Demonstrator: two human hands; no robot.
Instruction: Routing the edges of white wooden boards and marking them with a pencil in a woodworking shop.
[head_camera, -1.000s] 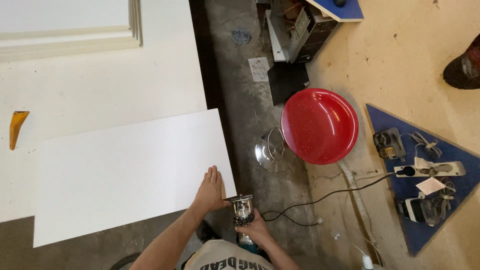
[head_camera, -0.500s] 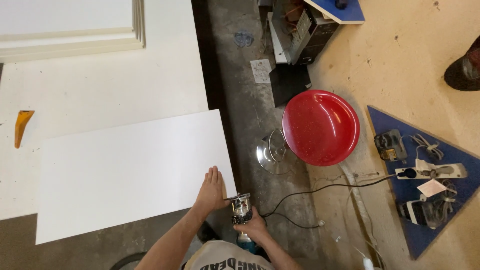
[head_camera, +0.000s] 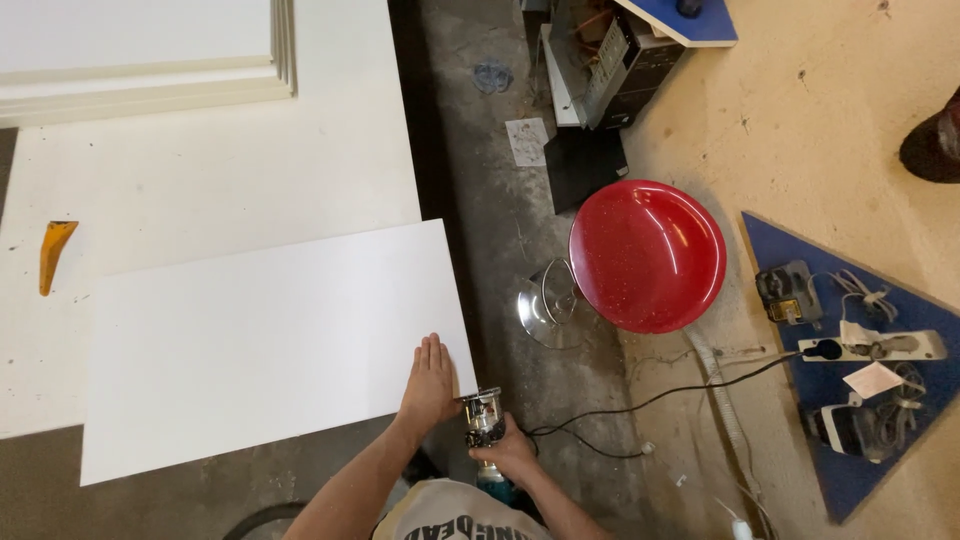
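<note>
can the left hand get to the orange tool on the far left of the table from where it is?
Probably not without moving. The left hand lies flat on the white panel's near right corner; the orange tool lies past the panel's far left edge. Nothing blocks the way.

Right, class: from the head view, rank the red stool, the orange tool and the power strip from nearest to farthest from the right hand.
From the right hand:
1. Red stool, up and to the right on the floor.
2. Power strip, far right on the blue board.
3. Orange tool, far left on the white table.
</note>
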